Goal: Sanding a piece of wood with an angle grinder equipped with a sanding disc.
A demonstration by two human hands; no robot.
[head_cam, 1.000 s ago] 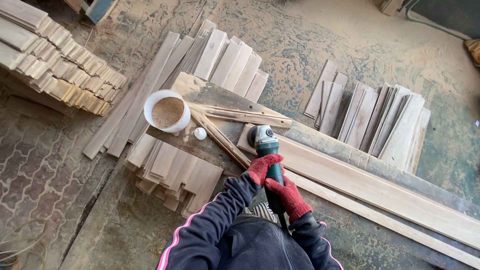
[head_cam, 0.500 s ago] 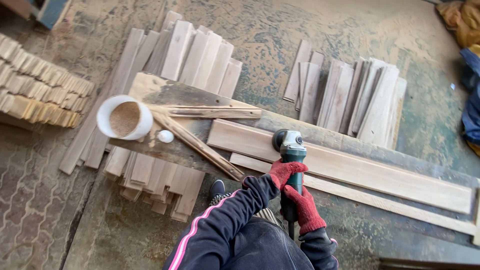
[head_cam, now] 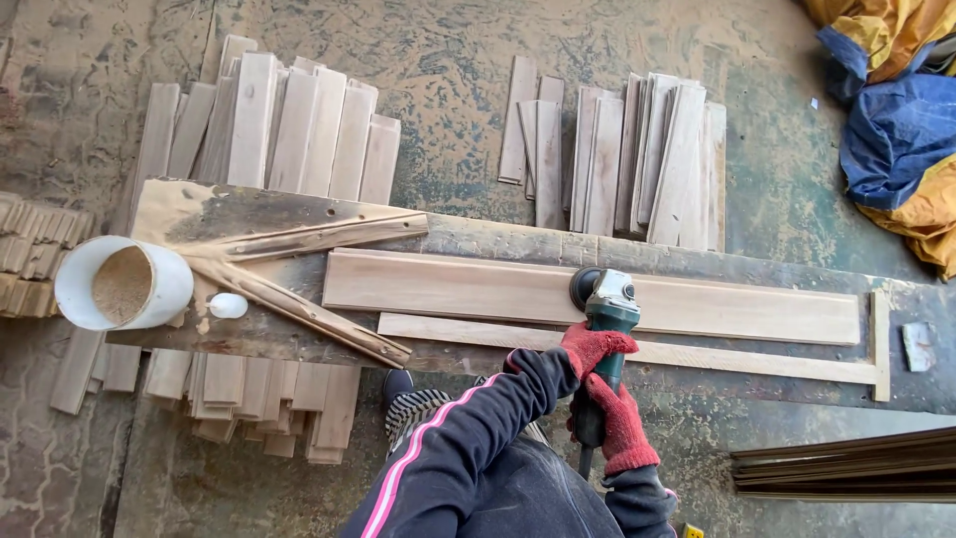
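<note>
A green and grey angle grinder [head_cam: 604, 301] rests with its disc on a long pale plank [head_cam: 757, 307] lying across a dark workbench [head_cam: 518, 239]. My left hand [head_cam: 594, 346], in a red glove, grips the grinder's body just behind the head. My right hand [head_cam: 622, 426], also in a red glove, holds the rear of the handle nearer my body. A thin wooden strip [head_cam: 727, 360] lies along the plank's near side, under the grinder's body.
A white bucket of sawdust [head_cam: 121, 284] and a small white lump [head_cam: 228, 305] sit on the bench's left end beside two rough sticks [head_cam: 299, 311]. Stacks of short boards [head_cam: 299, 125] [head_cam: 617, 149] lie on the floor beyond. Blue and yellow cloth [head_cam: 901, 120] is far right.
The grinder, held in both hands, has travelled along the plank from its left end toward the middle. The view has swung right, bringing the plank's right end and the cloth into sight.
</note>
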